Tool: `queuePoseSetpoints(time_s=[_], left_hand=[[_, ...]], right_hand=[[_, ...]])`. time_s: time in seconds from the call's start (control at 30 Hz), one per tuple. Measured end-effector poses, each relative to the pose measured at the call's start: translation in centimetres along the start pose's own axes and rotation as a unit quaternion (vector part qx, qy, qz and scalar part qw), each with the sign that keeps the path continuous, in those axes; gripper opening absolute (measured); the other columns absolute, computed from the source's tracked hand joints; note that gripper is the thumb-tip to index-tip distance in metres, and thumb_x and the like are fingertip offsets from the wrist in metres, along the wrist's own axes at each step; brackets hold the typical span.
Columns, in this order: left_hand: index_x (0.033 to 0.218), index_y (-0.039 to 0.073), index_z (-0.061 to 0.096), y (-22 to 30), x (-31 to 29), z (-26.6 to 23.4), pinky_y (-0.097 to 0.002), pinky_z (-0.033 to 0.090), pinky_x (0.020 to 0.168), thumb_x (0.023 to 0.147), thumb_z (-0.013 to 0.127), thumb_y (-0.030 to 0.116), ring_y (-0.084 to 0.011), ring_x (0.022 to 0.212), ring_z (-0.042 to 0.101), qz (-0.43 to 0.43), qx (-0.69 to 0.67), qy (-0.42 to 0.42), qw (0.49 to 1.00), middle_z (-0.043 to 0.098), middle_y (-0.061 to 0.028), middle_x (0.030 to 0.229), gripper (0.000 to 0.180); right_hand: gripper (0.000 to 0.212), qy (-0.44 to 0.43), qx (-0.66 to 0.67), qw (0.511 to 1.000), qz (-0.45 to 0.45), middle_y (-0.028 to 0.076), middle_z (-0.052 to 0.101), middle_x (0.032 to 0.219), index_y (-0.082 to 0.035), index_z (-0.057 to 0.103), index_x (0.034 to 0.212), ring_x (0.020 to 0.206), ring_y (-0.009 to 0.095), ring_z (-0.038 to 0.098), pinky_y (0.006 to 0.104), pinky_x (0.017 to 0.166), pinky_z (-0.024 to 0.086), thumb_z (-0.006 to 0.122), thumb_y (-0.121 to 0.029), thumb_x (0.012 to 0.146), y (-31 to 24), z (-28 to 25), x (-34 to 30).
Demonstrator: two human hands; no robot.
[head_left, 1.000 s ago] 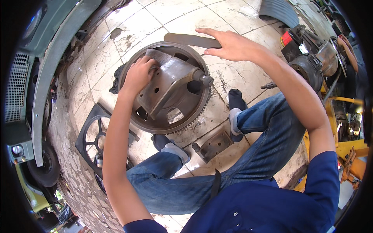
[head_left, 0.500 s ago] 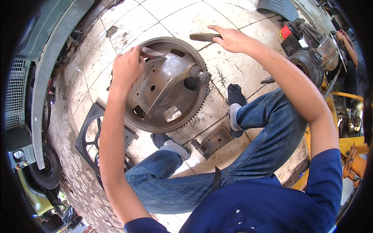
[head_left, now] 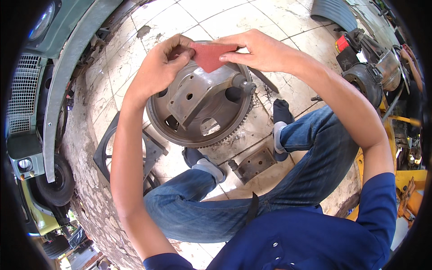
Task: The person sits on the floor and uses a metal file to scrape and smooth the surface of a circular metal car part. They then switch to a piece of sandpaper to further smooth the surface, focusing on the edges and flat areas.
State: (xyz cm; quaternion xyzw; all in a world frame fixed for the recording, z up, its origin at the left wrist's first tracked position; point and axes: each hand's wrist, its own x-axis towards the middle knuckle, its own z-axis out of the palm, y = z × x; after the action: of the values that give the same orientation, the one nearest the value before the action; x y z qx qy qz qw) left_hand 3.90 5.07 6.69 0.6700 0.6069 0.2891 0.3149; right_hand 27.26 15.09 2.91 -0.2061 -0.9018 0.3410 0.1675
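Between my two hands a folded piece of red sandpaper (head_left: 209,56) is stretched out, its pointed corner hanging down. My left hand (head_left: 164,63) pinches its left end, and my right hand (head_left: 258,51) grips the right end between thumb and fingers. Below them a steel bracket (head_left: 198,90) with bolt holes and a round stud lies on a large toothed flywheel (head_left: 157,119). The sandpaper hides part of the bracket's far end. On the floor beside the flywheel's right rim rests a dark flat strip (head_left: 264,80).
Near my feet lies a second drilled metal bracket (head_left: 254,165). A black fan-like frame (head_left: 105,150) is at left, before a vehicle bumper (head_left: 56,90). At right stand a greasy mechanical assembly (head_left: 360,81) and another person's arm (head_left: 411,63). A grey curved sheet (head_left: 333,17) lies far right.
My right hand has let go of the dark strip, now on the floor, and moved left to take the sandpaper. My left hand has raised the sandpaper, which is now spread wider.
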Motion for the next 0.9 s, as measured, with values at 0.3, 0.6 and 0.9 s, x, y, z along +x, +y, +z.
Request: queuePoseSetpoints(time_s=[0.3, 0.6, 0.9], left_hand=[[0.121, 0.003, 0.062, -9.9, -5.3, 2.7, -0.0377, 0.051, 0.094, 0.097, 0.056, 0.01, -0.0311, 0.111, 0.064, 0.007, 0.139, 0.055, 0.989, 0.065, -0.0156, 0.12, 0.025], [0.115, 0.004, 0.063, -11.7, -6.8, 6.3, -0.041, 0.048, 0.095, 0.095, 0.06, 0.01, -0.0353, 0.109, 0.06, 0.054, 0.14, 0.131, 0.98, 0.064, -0.0142, 0.115, 0.021], [0.111, 0.008, 0.064, -12.2, -6.1, 6.2, -0.0415, 0.048, 0.092, 0.095, 0.059, 0.013, -0.0315, 0.107, 0.058, 0.035, 0.154, 0.143, 0.977, 0.064, -0.0114, 0.107, 0.018]], right_hand=[[0.035, -0.084, -0.092, 0.99, -0.065, 0.014, 0.067, 0.126, -0.007, 0.066, 0.128, 0.116, 0.031, 0.064, 0.0429, 0.101, 0.052, 0.059, -0.026, 0.1, 4.0, 5.3, -1.0], [0.065, -0.049, -0.196, 0.977, -0.067, 0.013, 0.056, 0.144, -0.008, 0.063, 0.134, 0.136, 0.031, 0.049, 0.0455, 0.114, 0.037, 0.046, -0.061, 0.099, 3.1, 7.4, -2.1], [0.081, -0.118, -0.18, 0.976, 0.036, 0.014, 0.046, 0.153, -0.007, 0.054, 0.142, 0.144, 0.028, 0.04, 0.0485, 0.121, 0.027, 0.04, -0.071, 0.096, 1.5, 6.8, -1.3]])
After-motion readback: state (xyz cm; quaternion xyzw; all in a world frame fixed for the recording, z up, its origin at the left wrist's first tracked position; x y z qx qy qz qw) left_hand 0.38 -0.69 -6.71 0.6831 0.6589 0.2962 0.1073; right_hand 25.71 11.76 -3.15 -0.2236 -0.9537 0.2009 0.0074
